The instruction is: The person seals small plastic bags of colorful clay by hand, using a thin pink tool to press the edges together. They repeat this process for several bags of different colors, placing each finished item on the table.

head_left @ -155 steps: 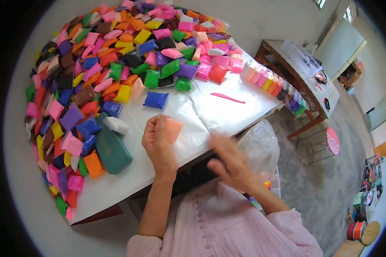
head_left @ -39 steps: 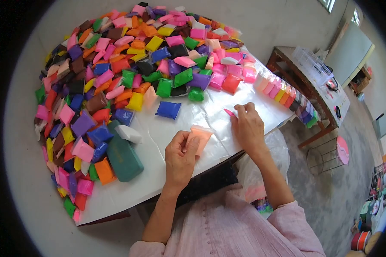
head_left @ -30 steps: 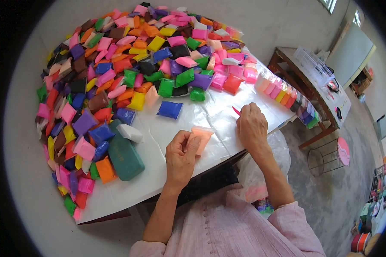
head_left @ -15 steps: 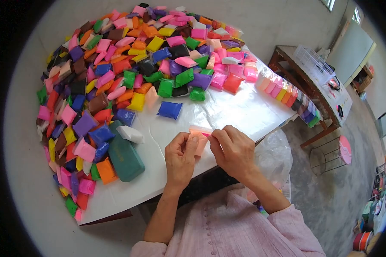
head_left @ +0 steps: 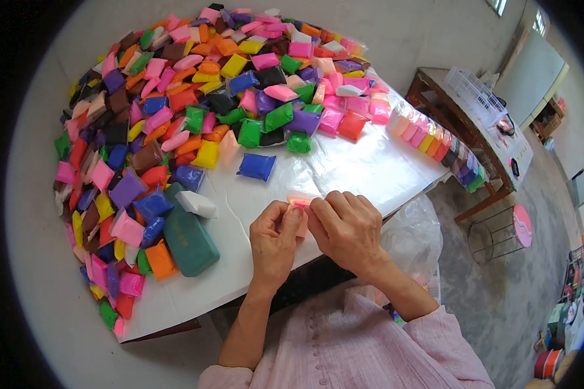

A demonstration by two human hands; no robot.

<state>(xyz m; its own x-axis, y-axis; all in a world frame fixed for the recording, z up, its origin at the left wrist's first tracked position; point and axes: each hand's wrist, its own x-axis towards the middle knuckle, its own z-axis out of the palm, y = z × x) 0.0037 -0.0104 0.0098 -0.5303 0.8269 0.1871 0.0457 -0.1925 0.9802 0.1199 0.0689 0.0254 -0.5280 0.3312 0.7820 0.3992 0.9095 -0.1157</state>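
A peach-coloured packet (head_left: 302, 228) is pinched between the thumb and fingers of my left hand (head_left: 272, 240), over the front part of the table. My right hand (head_left: 349, 232) is closed at the packet's upper right side, its fingertips close to my left thumb. Between the two hands shows a small bright pink pointed thing (head_left: 300, 205), lying against the packet. My right fingers cover most of it, so its kind is hidden. A blue packet (head_left: 257, 166) lies on the white table covering (head_left: 233, 249) beyond my hands.
Many coloured packets (head_left: 175, 104) are heaped across the back and left. A green case (head_left: 191, 243) with a white packet (head_left: 196, 204) against it lies left of my hands. Rows of small packets (head_left: 428, 139) run along the right edge. A clear plastic bag (head_left: 414, 236) hangs below it.
My right hand has moved slightly left, towards my left thumb, bringing the pink pointed thing across the packet. Less of that thing shows now. My left hand has stayed nearly still.
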